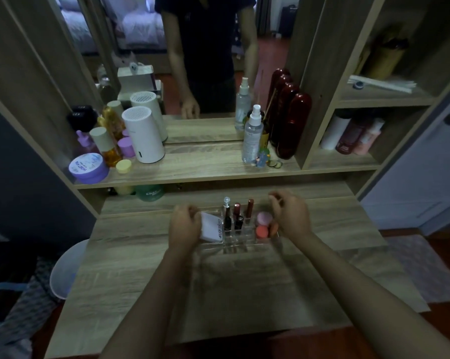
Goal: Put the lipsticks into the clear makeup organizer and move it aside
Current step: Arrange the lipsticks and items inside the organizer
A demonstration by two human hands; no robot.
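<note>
The clear makeup organizer [231, 248] stands on the wooden dressing table, near its back. Three dark lipsticks stand upright in its middle slots: one black-capped [227, 219], one dark red [238, 216], one brown-red [249, 211]. A white compact [212, 226] lies in its left compartment. Pink and orange sponges [262, 225] fill the right one. My left hand [183, 226] is curled against the organizer's left side. At the right side, my right hand [291, 216] has its fingers bent over the far corner. Both hands appear to grip it.
A raised shelf behind holds a white cylinder [143, 136], a spray bottle [252, 136], a dark red case [291, 125] and a purple jar [89, 167]. A green jar [150, 193] sits under that shelf. A white bin [66, 270] stands left of the table.
</note>
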